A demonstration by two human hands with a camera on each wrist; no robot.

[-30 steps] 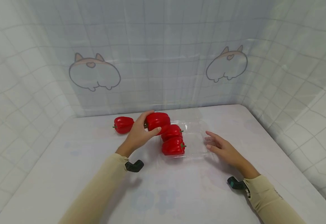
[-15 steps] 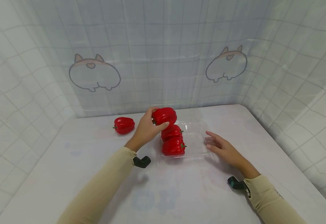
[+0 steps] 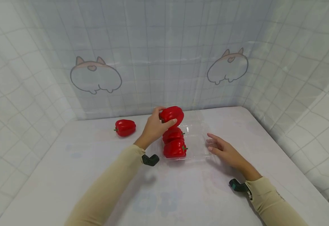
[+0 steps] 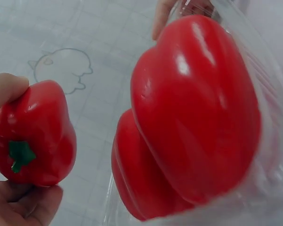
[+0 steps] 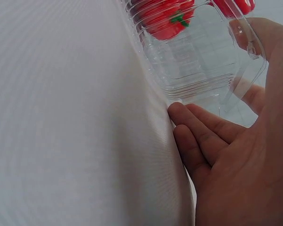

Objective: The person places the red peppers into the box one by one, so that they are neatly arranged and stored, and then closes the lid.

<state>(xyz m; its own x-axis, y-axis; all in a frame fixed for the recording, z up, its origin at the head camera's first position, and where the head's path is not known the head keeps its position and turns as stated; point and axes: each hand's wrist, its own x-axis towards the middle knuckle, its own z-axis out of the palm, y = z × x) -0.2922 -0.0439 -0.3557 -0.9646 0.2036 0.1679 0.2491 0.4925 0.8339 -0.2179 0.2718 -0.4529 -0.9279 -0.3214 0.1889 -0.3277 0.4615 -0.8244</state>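
My left hand (image 3: 154,128) grips a red bell pepper (image 3: 174,114) and holds it above the back left part of a clear plastic clamshell box (image 3: 196,142). In the left wrist view the green stem (image 4: 21,153) of the held bell pepper faces the camera, with thumb and fingers on opposite sides of it. Two more red bell peppers, a rear one (image 3: 172,135) and a front one (image 3: 174,148), lie side by side along the box's left side, stems to the right. My right hand (image 3: 225,152) rests at the box's right end, fingers loosely extended around its wall.
Another red bell pepper (image 3: 125,127) lies on the white tabletop (image 3: 91,175), left of the box. The transparent lid (image 3: 191,116) stands open behind the box. A grid-patterned curtain (image 3: 164,62) encloses the back and sides of the table.
My left hand has carried the held bell pepper rightward and slightly up, from the box's left edge to over its back left part. The right hand has stayed in place.
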